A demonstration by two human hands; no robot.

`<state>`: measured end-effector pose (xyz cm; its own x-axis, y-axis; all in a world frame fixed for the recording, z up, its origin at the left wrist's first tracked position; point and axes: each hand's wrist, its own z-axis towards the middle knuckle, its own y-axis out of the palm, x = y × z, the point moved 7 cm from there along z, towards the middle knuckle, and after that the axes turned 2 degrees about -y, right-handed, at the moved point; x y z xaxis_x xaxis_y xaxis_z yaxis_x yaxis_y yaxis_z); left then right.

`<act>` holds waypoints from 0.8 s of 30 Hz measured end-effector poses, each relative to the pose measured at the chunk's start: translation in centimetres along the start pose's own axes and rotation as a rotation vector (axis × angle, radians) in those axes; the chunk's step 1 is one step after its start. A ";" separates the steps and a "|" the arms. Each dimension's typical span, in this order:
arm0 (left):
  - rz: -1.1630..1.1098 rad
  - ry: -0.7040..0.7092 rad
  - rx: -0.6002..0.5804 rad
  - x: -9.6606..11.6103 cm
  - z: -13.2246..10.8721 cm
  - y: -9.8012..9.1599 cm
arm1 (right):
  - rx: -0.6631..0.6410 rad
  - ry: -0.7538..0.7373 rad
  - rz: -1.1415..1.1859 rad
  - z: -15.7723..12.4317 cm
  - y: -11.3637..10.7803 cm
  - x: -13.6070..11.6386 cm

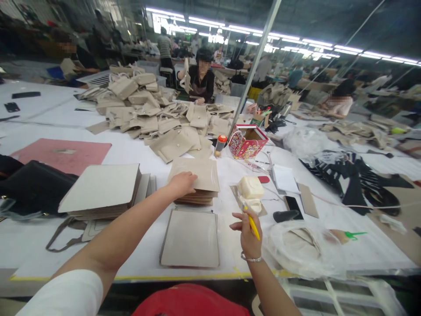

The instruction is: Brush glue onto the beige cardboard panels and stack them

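My left hand reaches forward and rests on the near edge of a stack of beige panels, fingers curled over its top sheet. My right hand is closed around a yellow pen, hovering to the right of a flat beige panel that lies near the table's front edge. A cream block sits on a small board just beyond my right hand.
A larger stack of beige boards lies left, beside a black bag and a pink sheet. A heap of beige bags fills the far table. A red box, phone and plastic bag sit right. Other people work beyond.
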<state>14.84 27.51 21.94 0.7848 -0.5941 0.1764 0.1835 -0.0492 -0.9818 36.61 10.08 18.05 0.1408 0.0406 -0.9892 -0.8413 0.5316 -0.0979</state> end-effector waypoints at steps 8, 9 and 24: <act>-0.621 -0.354 1.013 -1.4 -8.2 -8.7 | -0.113 -0.021 0.082 -0.1 4.0 -1.1; -0.789 -0.403 1.070 -1.2 -9.4 -8.2 | -0.145 -0.023 0.087 -0.4 4.8 -1.2; -1.765 -0.864 0.489 1.8 -20.6 11.2 | -0.326 -0.061 -0.338 -5.4 1.6 5.5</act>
<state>6.10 9.33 9.80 -0.4019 0.3216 0.8573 0.9109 0.2355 0.3387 33.22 6.54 11.88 0.4574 -0.0345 -0.8886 -0.8615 0.2306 -0.4524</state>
